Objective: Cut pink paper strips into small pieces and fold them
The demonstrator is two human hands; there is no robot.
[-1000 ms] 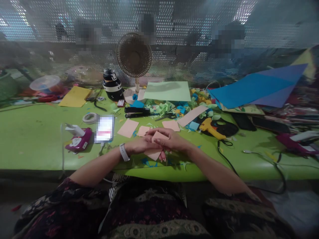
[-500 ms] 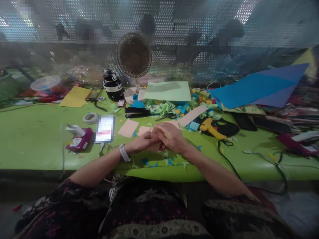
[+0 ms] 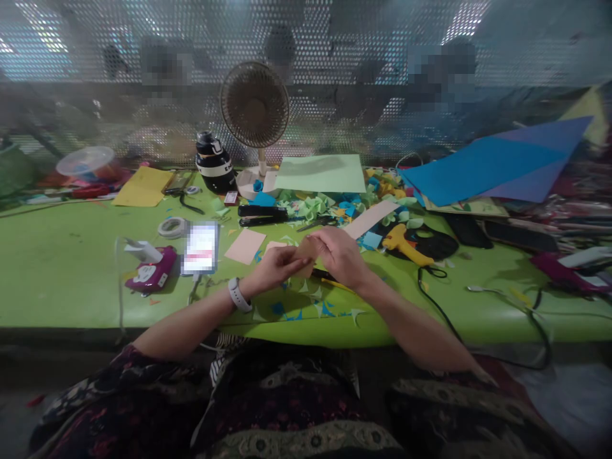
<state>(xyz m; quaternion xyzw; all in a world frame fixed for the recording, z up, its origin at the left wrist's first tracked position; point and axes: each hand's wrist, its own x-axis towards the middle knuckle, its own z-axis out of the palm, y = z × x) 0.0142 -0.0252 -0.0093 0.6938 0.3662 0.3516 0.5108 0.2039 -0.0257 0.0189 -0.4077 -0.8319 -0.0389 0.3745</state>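
A small piece of pink paper (image 3: 305, 256) is held up between both hands over the green table (image 3: 71, 268). My left hand (image 3: 277, 266), with a white watch band on its wrist, pinches its left side. My right hand (image 3: 338, 254) is closed on the upper right edge, its fingers partly hidden. Under the right hand lies a dark and yellow tool (image 3: 329, 278), mostly covered. A pink paper square (image 3: 245, 247) lies to the left, and a long pink strip (image 3: 373, 218) lies beyond the right hand.
Behind stand a fan (image 3: 255, 105), a black bottle (image 3: 215, 164) and a black stapler (image 3: 262, 215). A yellow glue gun (image 3: 406, 245) with a cord lies right. To the left are a phone (image 3: 199, 248) and a purple device (image 3: 152, 271). Green and blue paper scraps (image 3: 310, 207) are scattered about.
The hands were overlapped with the paper mostly covered. Now they are drawn apart, the paper is raised between the fingers, and the dark and yellow tool shows beneath the right hand.
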